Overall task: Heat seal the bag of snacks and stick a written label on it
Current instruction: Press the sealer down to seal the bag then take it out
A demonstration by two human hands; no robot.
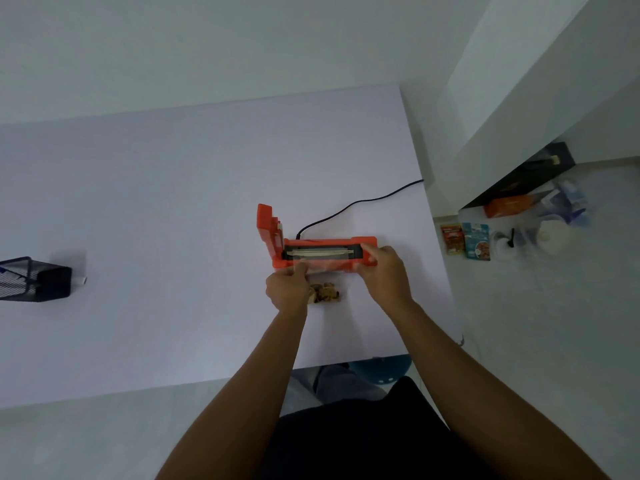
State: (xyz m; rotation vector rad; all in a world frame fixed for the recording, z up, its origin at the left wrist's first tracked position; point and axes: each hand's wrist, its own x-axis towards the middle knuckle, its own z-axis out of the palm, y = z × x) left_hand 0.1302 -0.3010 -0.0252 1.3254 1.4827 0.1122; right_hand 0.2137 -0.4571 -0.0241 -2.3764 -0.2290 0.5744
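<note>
White tabletop [173, 220] fills most of the view, with pale floor showing past its near edge and down its right side. Nearest the camera, two bare forearms reach forward from a dark-clothed torso. The left hand [286, 289] is closed, thumb and fingers pinching the left side of a clear plastic bag [327, 271]. The right hand [384, 271] grips the bag's right side, its fingers lying over the right end of the sealer. Between the two hands, and just nearer than the sealer, the bag's lower part rests on the table with a small heap of brown snacks [325, 292] inside it. The bag's upper part is stretched flat across the front of the orange heat sealer [329, 254], its open edge lying about on the dark sealing strip; the film is so transparent that its exact edge cannot be told. The sealer's lid [268, 230] stands raised at the left end, hinged upright. A black cord [356, 204] runs from the back of the sealer away to the table's right edge. Well apart at the far left sits a black mesh organiser [31, 278]. Off the table to the right, on the floor, lie two small printed packets [465, 240], a dark box [519, 181] and some blurred white and blue items. Plain white walls rise beyond.
</note>
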